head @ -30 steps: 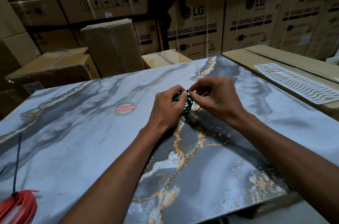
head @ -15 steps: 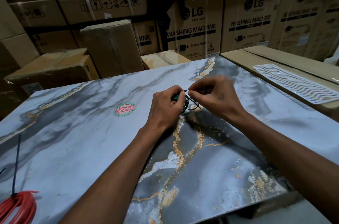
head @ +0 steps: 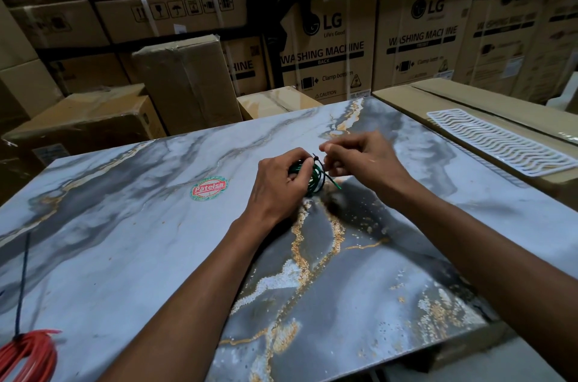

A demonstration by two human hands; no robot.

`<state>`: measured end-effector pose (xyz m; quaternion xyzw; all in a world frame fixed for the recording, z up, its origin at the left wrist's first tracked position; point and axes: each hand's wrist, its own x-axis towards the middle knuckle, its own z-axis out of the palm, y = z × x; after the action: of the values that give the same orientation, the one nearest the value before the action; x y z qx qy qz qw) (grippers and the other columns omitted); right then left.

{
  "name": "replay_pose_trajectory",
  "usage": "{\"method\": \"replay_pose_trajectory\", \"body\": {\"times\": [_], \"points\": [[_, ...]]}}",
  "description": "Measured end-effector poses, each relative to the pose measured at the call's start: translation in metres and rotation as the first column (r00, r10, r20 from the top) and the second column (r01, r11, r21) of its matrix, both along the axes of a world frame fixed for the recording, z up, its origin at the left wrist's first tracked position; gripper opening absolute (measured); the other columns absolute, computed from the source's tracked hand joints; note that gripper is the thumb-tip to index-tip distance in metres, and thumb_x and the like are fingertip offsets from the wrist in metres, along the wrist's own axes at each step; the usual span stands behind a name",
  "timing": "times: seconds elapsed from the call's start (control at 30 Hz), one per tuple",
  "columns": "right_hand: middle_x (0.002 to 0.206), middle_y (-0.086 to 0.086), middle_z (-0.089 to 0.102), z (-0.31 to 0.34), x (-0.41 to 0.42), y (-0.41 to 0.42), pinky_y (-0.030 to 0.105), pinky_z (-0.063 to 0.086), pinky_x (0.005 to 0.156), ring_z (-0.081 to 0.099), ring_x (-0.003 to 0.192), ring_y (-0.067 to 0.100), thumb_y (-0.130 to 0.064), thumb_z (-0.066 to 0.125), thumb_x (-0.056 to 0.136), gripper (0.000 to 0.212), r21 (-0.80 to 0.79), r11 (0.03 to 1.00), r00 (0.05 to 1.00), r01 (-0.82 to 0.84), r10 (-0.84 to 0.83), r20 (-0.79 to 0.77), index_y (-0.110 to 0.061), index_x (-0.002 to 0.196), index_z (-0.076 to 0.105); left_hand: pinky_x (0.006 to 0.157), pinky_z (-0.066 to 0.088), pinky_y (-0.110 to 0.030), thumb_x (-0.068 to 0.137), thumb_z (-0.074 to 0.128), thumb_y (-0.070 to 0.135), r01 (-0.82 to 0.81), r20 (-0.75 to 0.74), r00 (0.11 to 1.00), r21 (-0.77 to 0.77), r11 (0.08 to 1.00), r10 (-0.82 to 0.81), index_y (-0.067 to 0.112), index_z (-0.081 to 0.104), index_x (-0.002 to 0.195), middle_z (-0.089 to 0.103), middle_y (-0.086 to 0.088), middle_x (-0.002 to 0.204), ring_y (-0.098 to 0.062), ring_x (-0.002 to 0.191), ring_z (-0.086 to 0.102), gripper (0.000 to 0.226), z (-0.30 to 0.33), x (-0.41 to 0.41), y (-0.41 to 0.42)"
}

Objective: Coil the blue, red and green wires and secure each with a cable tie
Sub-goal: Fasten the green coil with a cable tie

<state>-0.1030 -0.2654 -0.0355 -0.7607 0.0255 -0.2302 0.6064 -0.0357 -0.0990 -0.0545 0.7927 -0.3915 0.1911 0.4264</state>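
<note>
Green wire, already wound into a small coil, is held above the middle of the marble-patterned tabletop, gripped in the curled fingers of the left hand. In the head view, the only one given, a black cable tie is seen looped round the coil, its small head standing at the top of the bundle. The tie's tail appears to be pinched between thumb and fingertips of the right hand, though the pinch itself is blurred. Compared with half a second ago, the loose black loop that hung wide beside the coil has been drawn in close against the wire, and the right hand has been lifted slightly up and away. From this it is judged that the tie is being cinched and the green bundle is nearly secured. A red wire, coiled and apparently tied with a dark tail standing up, lies at the near left corner. No blue wire is seen.
</note>
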Motion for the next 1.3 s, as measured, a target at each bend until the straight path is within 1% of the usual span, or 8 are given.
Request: {"method": "replay_pose_trajectory", "body": {"times": [0.1,0.3,0.53,0.7,0.8,0.93,1.13,1.3], "points": [[0.077,0.013,0.068,-0.001,0.000,0.001,0.021,0.055,0.065,0.066,0.069,0.012,-0.014,0.069,0.095,0.019,0.087,0.995,0.994,-0.056,0.064,-0.089,0.003,0.097,0.077,0.062,0.044,-0.009,0.097,0.057,0.025,0.028,-0.007,1.000,0.010,1.000,-0.028,0.021,0.071,0.092,0.067,0.008,0.080,-0.002,0.074,0.063,0.015,0.000,0.001,0.001],[0.090,0.011,0.064,0.000,0.001,0.001,0.022,0.053,0.067,0.061,0.082,0.012,-0.020,0.074,0.092,0.014,0.187,0.979,0.978,-0.079,0.112,-0.175,-0.007,0.094,0.078,0.060,0.041,-0.012,0.096,0.059,0.023,0.044,-0.011,0.999,0.012,0.999,-0.043,0.020,0.071,0.090,0.066,0.008,0.075,-0.002,0.069,0.060,0.014,0.000,0.002,0.000],[0.097,0.005,0.056,0.003,0.007,0.002,0.022,0.049,0.067,0.055,0.089,0.015,-0.021,0.059,0.102,0.020,0.245,0.969,0.978,0.013,0.039,-0.205,-0.004,0.109,0.067,0.067,0.050,-0.032,0.092,0.058,0.026,0.026,-0.221,0.974,-0.083,0.996,-0.044,0.020,0.072,0.080,0.068,0.009,0.074,-0.010,0.072,0.062,0.020,0.004,0.004,-0.004],[0.086,0.006,0.051,0.013,0.008,-0.011,0.025,0.053,0.070,0.054,0.079,0.015,-0.017,0.050,0.106,0.018,0.449,0.861,0.971,0.238,-0.194,-0.142,-0.010,0.092,0.059,0.072,0.051,-0.039,0.089,0.057,0.030,0.021,-0.323,0.945,-0.117,0.993,-0.058,0.020,0.072,0.075,0.068,0.007,0.070,-0.017,0.072,0.062,0.023,0.003,0.005,-0.004],[0.094,0.011,0.062,0.012,0.007,-0.005,0.027,0.058,0.066,0.062,0.085,0.020,-0.020,0.049,0.107,0.015,0.602,0.794,0.994,0.085,-0.026,-0.106,-0.008,0.103,0.058,0.073,0.050,-0.044,0.088,0.056,0.031,0.017,-0.336,0.940,-0.125,0.992,-0.059,0.017,0.072,0.076,0.068,0.001,0.072,-0.024,0.076,0.063,0.025,0.001,0.006,-0.003],[0.112,0.011,0.070,0.011,0.006,0.007,0.026,0.060,0.072,0.068,0.096,0.021,-0.020,0.063,0.098,0.033,0.582,0.809,0.971,-0.085,0.197,-0.132,-0.006,0.128,0.059,0.071,0.049,-0.040,0.091,0.056,0.031,0.025,-0.340,0.938,-0.128,0.991,-0.067,0.015,0.074,0.080,0.069,0.000,0.074,-0.014,0.070,0.058,0.026,0.001,0.008,0.001],[0.100,0.007,0.071,0.001,0.008,0.009,0.019,0.054,0.065,0.066,0.080,0.012,-0.025,0.065,0.098,0.028,0.539,0.838,0.927,-0.090,0.269,-0.263,-0.005,0.118,0.068,0.065,0.044,-0.026,0.098,0.057,0.016,0.104,-0.335,0.930,-0.159,0.982,-0.153,0.011,0.075,0.083,0.069,-0.002,0.074,-0.006,0.066,0.056,0.024,0.001,0.006,0.000],[0.094,0.003,0.074,0.001,0.007,0.008,0.020,0.057,0.072,0.065,0.082,0.011,-0.007,0.076,0.086,0.035,0.552,0.832,0.969,-0.059,0.182,-0.170,-0.009,0.120,0.069,0.062,0.041,-0.020,0.096,0.059,0.013,0.128,-0.331,0.928,-0.146,0.981,-0.170,0.016,0.073,0.077,0.064,0.012,0.064,-0.001,0.062,0.053,0.024,0.004,0.005,0.001]]}}
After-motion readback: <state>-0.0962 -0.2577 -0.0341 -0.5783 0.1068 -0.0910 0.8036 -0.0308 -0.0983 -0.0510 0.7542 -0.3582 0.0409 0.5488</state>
